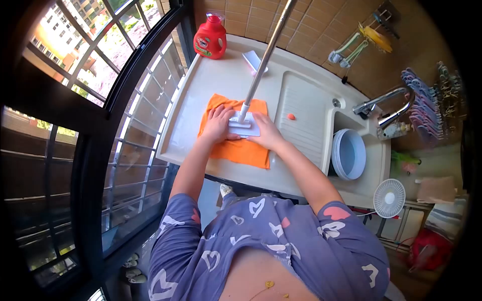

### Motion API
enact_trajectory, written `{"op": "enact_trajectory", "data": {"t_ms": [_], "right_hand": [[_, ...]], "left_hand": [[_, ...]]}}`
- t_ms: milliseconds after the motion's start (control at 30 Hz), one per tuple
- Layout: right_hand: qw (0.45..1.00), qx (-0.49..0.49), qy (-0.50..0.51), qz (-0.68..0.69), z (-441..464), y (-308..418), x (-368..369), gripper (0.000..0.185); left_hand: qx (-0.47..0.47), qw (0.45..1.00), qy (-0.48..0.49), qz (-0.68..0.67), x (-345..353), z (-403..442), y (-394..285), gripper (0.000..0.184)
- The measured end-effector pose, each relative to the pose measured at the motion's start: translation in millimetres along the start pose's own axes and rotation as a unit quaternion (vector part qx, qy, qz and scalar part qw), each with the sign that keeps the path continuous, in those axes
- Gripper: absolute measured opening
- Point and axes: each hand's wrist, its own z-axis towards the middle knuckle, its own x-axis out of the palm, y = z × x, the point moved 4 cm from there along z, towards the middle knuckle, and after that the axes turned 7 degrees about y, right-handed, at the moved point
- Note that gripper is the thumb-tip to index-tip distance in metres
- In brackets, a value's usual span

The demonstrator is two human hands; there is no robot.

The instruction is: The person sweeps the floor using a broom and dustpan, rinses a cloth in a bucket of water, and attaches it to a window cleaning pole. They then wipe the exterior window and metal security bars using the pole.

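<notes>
A flat white mop head (246, 125) rests on an orange cloth (241, 153) spread over the pale counter. Its metal pole (268, 52) rises up and away toward the tiled wall. My left hand (219, 124) grips the mop head's left edge, its thumb along the near side and fingers over the top. From the other side my right hand (267, 131) holds the right edge; some of its fingers are hidden underneath or behind. The cloth's edges stick out around both hands.
A red detergent bottle (210, 37) stands at the counter's far left corner near a white tray-like piece (253, 61). Right of my hands are a small orange ball (290, 116), a ribbed washboard (309, 108), a sink with pale basins (349, 154) and a faucet (384, 106). Barred windows flank the left.
</notes>
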Motion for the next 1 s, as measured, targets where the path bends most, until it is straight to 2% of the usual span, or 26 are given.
{"op": "enact_trajectory", "data": {"t_ms": [67, 100, 167, 300, 333, 367, 433, 500, 600, 633, 667, 700, 733, 767, 800, 833, 867, 900, 933, 967, 1000], "right_hand": [[0.998, 0.027, 0.054, -0.029, 3, 0, 7, 0.096], [0.998, 0.030, 0.051, -0.027, 6, -3, 4, 0.096], [0.992, 0.030, 0.109, -0.052, 7, -3, 2, 0.098], [0.985, 0.057, 0.128, -0.105, 11, 6, 1, 0.100], [0.988, 0.054, 0.101, -0.107, 10, 9, 4, 0.101], [0.990, 0.052, 0.073, -0.110, 10, 10, 6, 0.102], [0.989, 0.057, 0.079, -0.112, 12, 9, 6, 0.104], [0.988, 0.061, 0.086, -0.116, 14, 11, 4, 0.105], [0.991, 0.059, 0.063, -0.103, 30, 7, -8, 0.109], [0.998, 0.044, 0.041, -0.020, 37, 8, -14, 0.101], [0.997, 0.030, 0.019, 0.063, 41, 15, -24, 0.094], [0.997, 0.029, 0.020, 0.064, 41, 22, -31, 0.094], [0.994, 0.035, -0.077, 0.062, 40, 39, -56, 0.083], [0.982, 0.041, -0.173, 0.060, 37, 52, -80, 0.073], [0.969, -0.055, -0.238, -0.027, 35, 68, -95, 0.057], [0.970, -0.057, -0.236, -0.026, 39, 83, -115, 0.057], [0.943, -0.139, -0.245, -0.175, 43, 111, -135, 0.050], [0.890, -0.215, -0.247, -0.318, 43, 130, -142, 0.044], [0.891, -0.214, -0.248, -0.316, 50, 126, -149, 0.044], [0.816, -0.231, -0.180, -0.499, 65, 120, -148, 0.038], [0.765, -0.231, -0.142, -0.585, 77, 114, -148, 0.035]], "left_hand": [[0.009, 1.000, 0.008, 0.012, -5, 3, -1, 0.096], [0.012, 1.000, 0.011, 0.014, -9, 4, -1, 0.096], [-0.009, 0.998, 0.049, 0.041, -21, 0, -7, 0.095], [-0.019, 0.992, 0.100, 0.072, -25, 0, -11, 0.099], [-0.022, 0.992, 0.102, 0.072, -22, -2, -8, 0.099], [-0.023, 0.995, 0.091, 0.043, -20, -3, -6, 0.100], [-0.026, 0.996, 0.086, 0.014, -16, -5, -3, 0.101], [-0.032, 0.995, 0.021, 0.092, -20, -6, -4, 0.102], [-0.073, 0.995, -0.027, 0.059, -30, -7, 6, 0.094], [-0.074, 0.995, -0.027, 0.059, -25, -7, 16, 0.094], [-0.117, 0.987, -0.105, 0.002, -22, -9, 34, 0.087], [-0.160, 0.968, -0.183, -0.054, -18, -13, 54, 0.080], [-0.197, 0.950, -0.230, -0.071, -21, -20, 64, 0.062], [-0.198, 0.950, -0.230, -0.071, -29, -25, 59, 0.062], [-0.268, 0.952, -0.145, -0.013, -37, -33, 52, 0.055], [-0.335, 0.939, -0.059, 0.045, -39, -39, 48, 0.050], [-0.338, 0.938, -0.058, 0.045, -36, -42, 46, 0.050], [-0.305, 0.948, -0.063, 0.071, -33, -45, 40, 0.045], [-0.271, 0.955, -0.069, 0.096, -29, -44, 34, 0.040], [-0.271, 0.955, -0.072, 0.097, -20, -40, 35, 0.040], [-0.274, 0.956, -0.069, 0.076, -7, -37, 37, 0.038]]}}
